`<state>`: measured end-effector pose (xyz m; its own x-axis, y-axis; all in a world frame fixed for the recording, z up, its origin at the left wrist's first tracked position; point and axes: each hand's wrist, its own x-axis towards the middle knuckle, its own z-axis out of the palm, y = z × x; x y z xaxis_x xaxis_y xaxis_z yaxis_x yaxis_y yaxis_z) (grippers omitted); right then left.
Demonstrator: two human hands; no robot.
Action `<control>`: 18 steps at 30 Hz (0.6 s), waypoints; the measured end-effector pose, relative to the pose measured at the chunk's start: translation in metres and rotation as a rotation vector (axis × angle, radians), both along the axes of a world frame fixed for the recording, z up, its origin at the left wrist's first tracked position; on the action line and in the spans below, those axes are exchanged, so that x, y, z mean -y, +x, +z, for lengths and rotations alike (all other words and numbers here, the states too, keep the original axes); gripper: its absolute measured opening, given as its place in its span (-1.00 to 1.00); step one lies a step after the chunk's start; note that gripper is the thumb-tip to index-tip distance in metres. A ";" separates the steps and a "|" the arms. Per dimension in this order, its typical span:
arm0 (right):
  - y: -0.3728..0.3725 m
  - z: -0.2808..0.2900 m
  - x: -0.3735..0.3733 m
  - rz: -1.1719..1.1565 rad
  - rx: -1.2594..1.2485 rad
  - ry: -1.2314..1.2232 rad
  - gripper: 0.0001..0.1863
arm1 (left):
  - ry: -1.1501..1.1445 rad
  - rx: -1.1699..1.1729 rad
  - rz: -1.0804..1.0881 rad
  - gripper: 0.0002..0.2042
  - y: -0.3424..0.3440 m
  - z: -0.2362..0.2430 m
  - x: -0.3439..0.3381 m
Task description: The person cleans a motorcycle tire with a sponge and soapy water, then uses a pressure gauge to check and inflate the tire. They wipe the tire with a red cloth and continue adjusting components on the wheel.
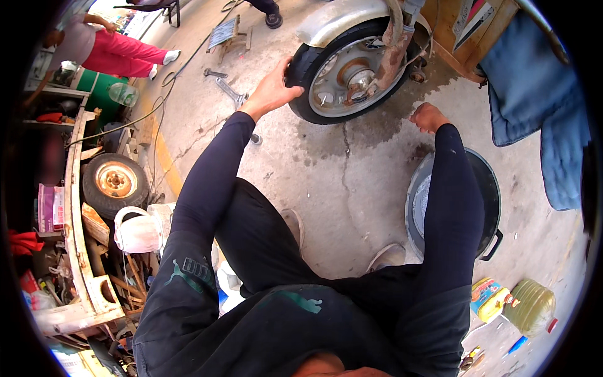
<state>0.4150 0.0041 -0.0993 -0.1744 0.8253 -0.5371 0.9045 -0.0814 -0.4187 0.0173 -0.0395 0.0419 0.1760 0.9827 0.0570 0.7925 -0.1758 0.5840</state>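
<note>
At the top centre stands a wheel with a black tyre [302,74], a grey spoked rim [331,77] and a silver mudguard [342,24]. My left hand [271,90] is closed on the tyre's left edge, its thumb on the near side and its fingers partly hidden. A rusty fork leg [388,63] runs down to the hub. To the right of the wheel, my right hand [429,118] is curled in a fist, apart from the tyre. Whatever it may hold is hidden. Below that wrist sits a dark round basin [487,188], partly covered by my forearm.
Spanners [229,91] lie on the concrete left of the wheel. A loose small wheel [115,177], a white bucket [139,229] and a cluttered wooden shelf [78,220] line the left. Bottles [531,306] stand lower right. A person in red trousers [119,51] is upper left.
</note>
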 end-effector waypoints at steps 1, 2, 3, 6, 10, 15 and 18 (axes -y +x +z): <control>0.001 -0.001 0.002 0.071 0.017 0.019 -0.58 | 0.006 0.003 -0.009 -0.15 0.002 -0.003 0.000; 0.001 -0.001 0.003 0.140 0.034 0.039 -0.59 | -0.008 0.004 -0.019 -0.14 0.002 -0.006 0.002; 0.004 -0.006 0.003 0.105 0.041 0.051 -0.61 | -0.018 0.007 -0.046 -0.14 0.006 -0.004 0.002; 0.000 0.002 -0.003 0.025 0.090 -0.093 -0.63 | -0.007 0.033 -0.105 -0.15 -0.001 -0.013 -0.007; 0.002 -0.011 0.000 -0.018 0.073 0.057 -0.54 | -0.028 0.056 -0.106 -0.20 0.004 -0.016 -0.002; -0.021 0.035 0.018 -0.143 0.029 0.029 -0.55 | -0.126 0.148 -0.135 -0.24 0.005 -0.016 -0.002; -0.024 0.042 0.017 -0.109 0.018 0.034 -0.54 | -0.086 0.132 -0.166 -0.24 -0.006 -0.029 -0.007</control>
<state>0.3911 -0.0129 -0.0576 -0.0727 0.8566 -0.5109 0.8984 -0.1662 -0.4064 0.0115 -0.0320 0.0126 0.3326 0.9430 0.0073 0.6725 -0.2426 0.6992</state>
